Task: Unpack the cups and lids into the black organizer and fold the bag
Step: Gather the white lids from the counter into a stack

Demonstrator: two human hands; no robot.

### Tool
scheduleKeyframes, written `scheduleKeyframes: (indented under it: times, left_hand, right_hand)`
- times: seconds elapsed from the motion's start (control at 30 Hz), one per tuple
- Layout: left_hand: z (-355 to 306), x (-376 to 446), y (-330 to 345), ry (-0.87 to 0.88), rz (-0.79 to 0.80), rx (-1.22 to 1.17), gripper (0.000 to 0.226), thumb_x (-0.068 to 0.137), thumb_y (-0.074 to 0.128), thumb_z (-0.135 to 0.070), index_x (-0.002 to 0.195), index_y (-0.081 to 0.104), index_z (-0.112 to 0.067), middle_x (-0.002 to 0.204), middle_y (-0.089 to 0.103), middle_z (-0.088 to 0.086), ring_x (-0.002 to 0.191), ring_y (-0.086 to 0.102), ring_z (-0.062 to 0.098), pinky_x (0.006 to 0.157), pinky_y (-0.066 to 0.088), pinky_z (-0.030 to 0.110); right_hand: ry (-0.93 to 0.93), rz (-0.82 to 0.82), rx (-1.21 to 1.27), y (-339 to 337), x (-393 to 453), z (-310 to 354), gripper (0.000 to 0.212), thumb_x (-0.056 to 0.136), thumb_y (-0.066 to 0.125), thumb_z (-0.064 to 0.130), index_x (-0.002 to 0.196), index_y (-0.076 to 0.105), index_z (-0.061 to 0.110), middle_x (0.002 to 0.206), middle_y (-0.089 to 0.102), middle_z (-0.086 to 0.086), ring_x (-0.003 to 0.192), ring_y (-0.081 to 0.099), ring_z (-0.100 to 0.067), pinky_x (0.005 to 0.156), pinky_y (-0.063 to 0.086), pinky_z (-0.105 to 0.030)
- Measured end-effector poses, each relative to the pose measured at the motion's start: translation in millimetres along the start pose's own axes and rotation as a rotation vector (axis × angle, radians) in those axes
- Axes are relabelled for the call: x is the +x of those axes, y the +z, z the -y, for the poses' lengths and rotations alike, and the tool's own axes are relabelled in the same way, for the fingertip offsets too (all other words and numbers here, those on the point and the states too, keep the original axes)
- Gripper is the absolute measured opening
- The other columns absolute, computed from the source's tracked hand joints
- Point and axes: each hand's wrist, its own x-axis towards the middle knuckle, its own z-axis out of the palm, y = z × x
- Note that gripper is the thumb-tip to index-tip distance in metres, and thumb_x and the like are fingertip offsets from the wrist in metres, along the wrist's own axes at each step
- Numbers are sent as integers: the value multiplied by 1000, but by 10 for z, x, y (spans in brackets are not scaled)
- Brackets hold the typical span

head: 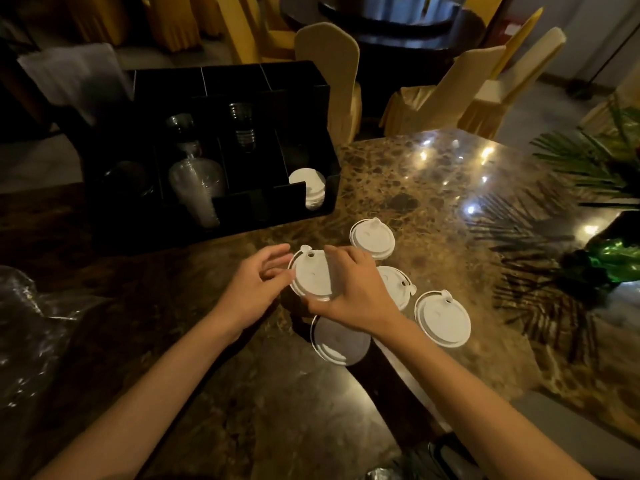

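Head camera looks down on a brown marbled table (433, 188) with the black organizer (207, 150) standing at its far left as the landmark. Just in front of the organizer's right front corner, the right hand (353, 292) grips a white lid (311, 273) from its right edge, fingers curled over the rim and thumb beneath; the lid is tilted, top face toward the camera, its small sip tab pointing away toward the organizer. The left hand (256, 282) is at the lid's left edge with relaxed, spread fingers, fingertips touching or just beside the rim; I cannot tell whether it pinches.

Four more lids lie flat on the table nearer the camera and to the right of the organizer: one (372, 239) closest to it, one (398, 285) partly behind the right hand, one (443, 318) farther right, and one (339, 341) under the right wrist.

Inside the organizer, the rightmost front compartment holds stacked white lids (310, 188) on edge; a compartment to the left holds clear plastic cups (195, 188) lying lengthwise, with their rims toward the camera. A clear plastic bag (27, 327) lies crumpled in front of the organizer's left end.
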Motion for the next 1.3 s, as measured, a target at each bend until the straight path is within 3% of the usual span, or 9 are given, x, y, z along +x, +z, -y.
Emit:
scheduleKeyframes:
  times: [0.17, 0.3, 0.6, 0.83, 0.93, 1.03, 1.17, 1.3]
  left_hand:
    - [-8, -245, 116, 79, 62, 135, 50, 91, 75, -21, 138, 60, -27, 122, 68, -19, 113, 63, -6, 91, 52, 15]
    - [154, -426, 288, 137, 134, 204, 50, 87, 78, -15, 134, 64, -27, 119, 66, -23, 108, 58, -19, 86, 49, 5]
    - [375, -574, 436, 134, 129, 265, 52, 85, 80, -15, 134, 65, -25, 123, 68, -11, 109, 62, 0, 88, 51, 11]
    - [401, -589, 458, 149, 92, 358, 54, 81, 83, -17, 132, 66, -24, 108, 64, -13, 90, 59, -1, 66, 49, 12]
    - [414, -587, 481, 97, 94, 329, 59, 80, 84, -18, 135, 64, -22, 114, 64, -10, 88, 63, 5, 70, 57, 19]
    - [415, -595, 518, 56, 96, 291, 65, 77, 85, -17, 137, 59, -23, 122, 63, -8, 89, 63, -2, 74, 58, 17]
    - [403, -590, 557, -9, 70, 260, 79, 76, 87, -19, 144, 49, -22, 129, 56, -8, 88, 65, -3, 70, 52, 5]
    - [373, -578, 573, -58, 56, 190, 79, 74, 88, -18, 143, 49, -20, 121, 61, -11, 88, 66, -6, 72, 53, 8]
  right_hand:
    - [33, 48, 23, -239, -387, -45, 93, 67, 90, 44, 147, 53, 13, 135, 58, -5, 126, 49, -22, 100, 33, -24]
    - [101, 106, 21, -229, -689, -125, 98, 62, 77, 62, 148, 51, 22, 136, 54, 2, 123, 45, -16, 96, 33, -22]
    - [147, 138, 32, -21, -896, -236, 98, 70, 85, 58, 152, 49, 19, 144, 52, 2, 131, 44, -16, 106, 32, -21]
    - [142, 153, 40, 61, -902, -302, 99, 73, 81, 58, 157, 43, 21, 147, 47, 4, 136, 41, -15, 109, 29, -19]
    - [147, 171, 43, 73, -887, -326, 102, 72, 82, 60, 159, 41, 23, 149, 47, 4, 138, 40, -16, 112, 30, -22]
    - [151, 184, 40, 77, -872, -320, 104, 69, 77, 62, 158, 40, 24, 150, 48, 5, 139, 41, -18, 114, 35, -28]
    - [154, 142, 35, 93, -881, -285, 104, 62, 72, 64, 154, 45, 24, 144, 51, 5, 134, 45, -18, 106, 36, -22]
    - [108, 74, -2, 100, -904, -264, 93, 61, 77, 60, 143, 49, 26, 131, 54, 5, 123, 49, -17, 96, 44, -23]
